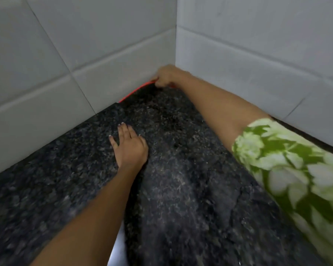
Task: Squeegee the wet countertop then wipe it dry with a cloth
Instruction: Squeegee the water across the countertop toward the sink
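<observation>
Here the matter turns on how the squeegee [136, 90] lies against the back wall [104, 54]: its red blade shows as a thin line running along the foot of the tiles, from the far corner out toward the left, so its long axis is parallel to that wall and crosswise to any pull toward the person. The right hand [166, 75] is closed around the corner end of it, arm stretched fully across the dark speckled worktop [181, 179]; the handle itself is hidden under the fingers, so how it is gripped cannot be told. The left hand [130, 144] lies flat with fingers spread on the stone, nearer the person and well apart from the blade, holding nothing and seemingly bracing the reach. The wet-looking sheen lies mostly between the blade and the person, so I judge the stroke must come straight back from the wall, the blade kept square to it. No cloth is in view, and the drying is not yet begun.
</observation>
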